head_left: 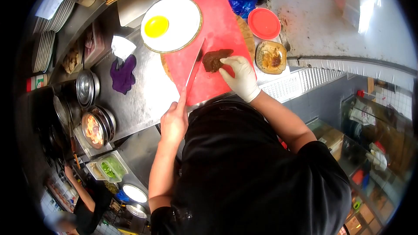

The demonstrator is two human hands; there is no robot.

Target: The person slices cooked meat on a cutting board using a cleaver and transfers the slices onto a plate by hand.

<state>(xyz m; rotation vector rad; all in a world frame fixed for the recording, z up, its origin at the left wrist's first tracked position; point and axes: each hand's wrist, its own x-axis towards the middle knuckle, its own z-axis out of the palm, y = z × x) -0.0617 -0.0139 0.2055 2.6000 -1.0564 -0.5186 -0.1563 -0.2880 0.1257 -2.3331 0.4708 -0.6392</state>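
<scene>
My bare left hand is closed around the handle of a kitchen knife, its blade slanting up across a red cutting board. My right hand, in a pale glove, grips the right end of a dark brown piece of meat on the board. The blade lies just left of the meat, and a small dark piece shows on the blade's far side. Overlapping the board's upper left is a round white plate with a yellow round patch on it.
Right of the board are a red round lid and a glass dish with brown residue. A purple cloth and metal bowls lie to the left. At lower left, another person's arm reaches towards pans.
</scene>
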